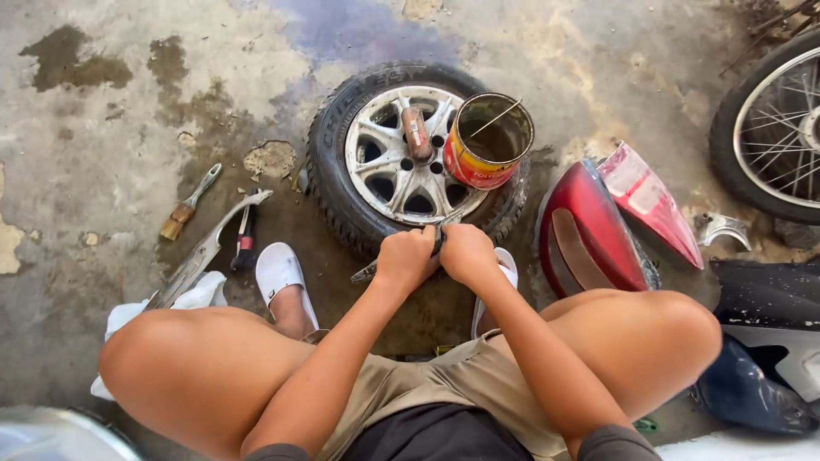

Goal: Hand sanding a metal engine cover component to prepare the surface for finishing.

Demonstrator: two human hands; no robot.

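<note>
I see both hands meeting over the near rim of the small black tyre on its silver spoked alloy wheel (408, 158), which lies flat on the stained concrete floor (102, 128). My left hand (407, 257) and right hand (465, 252) are both curled tight, knuckles touching, around 1 thin dark metal tool (366, 272). Its long axis runs from lower left to upper right: 1 end pokes out past the left hand toward the left knee, the other shows as a short stub above the knuckles, just at the tyre's near sidewall. So the tool lies across both fists, and the tyre sits directly ahead of them, with the right hand a touch nearer the rubber.

On the wheel's far side stands a round red and yellow tin can (487, 141), open, with a thin stick leaning inside. A small brownish cylinder (416, 134) rests on the hub beside it.

I cannot make out the tool's working tip, since the fingers and the tyre edge cover it, nor whether it touches the rubber. What the tin holds is dim. To the left lie a small wooden-handled brush (186, 205) and a long curved grey metal part (205, 248); to the right, a red curved plastic panel (589, 239), and a spoked wheel (773, 128) cut off by the frame.
</note>
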